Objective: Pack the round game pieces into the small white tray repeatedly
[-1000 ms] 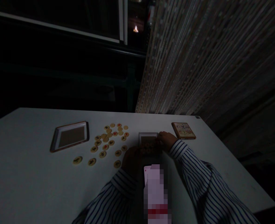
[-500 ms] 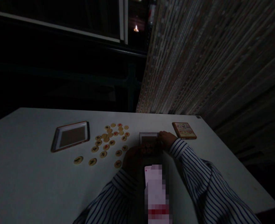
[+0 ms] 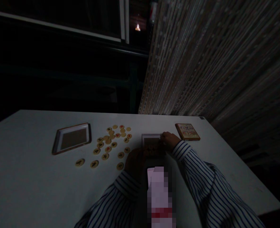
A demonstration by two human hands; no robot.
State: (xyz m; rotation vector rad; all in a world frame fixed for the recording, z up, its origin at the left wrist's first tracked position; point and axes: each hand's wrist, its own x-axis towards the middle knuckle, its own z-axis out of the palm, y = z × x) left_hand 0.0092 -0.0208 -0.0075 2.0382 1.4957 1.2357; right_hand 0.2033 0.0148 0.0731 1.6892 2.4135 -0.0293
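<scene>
Discs (image 3: 150,147) seemingly being arranged in box (image 3: 151,141)
Left hand (image 3: 134,162), right hand (image 3: 170,141): grip too dark to tell; light touch likely needed next.

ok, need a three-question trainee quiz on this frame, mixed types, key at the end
1. True or false: some loose discs bear red marks.
2. Which is nearest the printed item on the table? A. left hand; B. glowing screen; C. right hand.
3. Fill in: the tray with dim discs inside sits between the two ____.
Key: 1 true; 2 C; 3 hands.
</scene>
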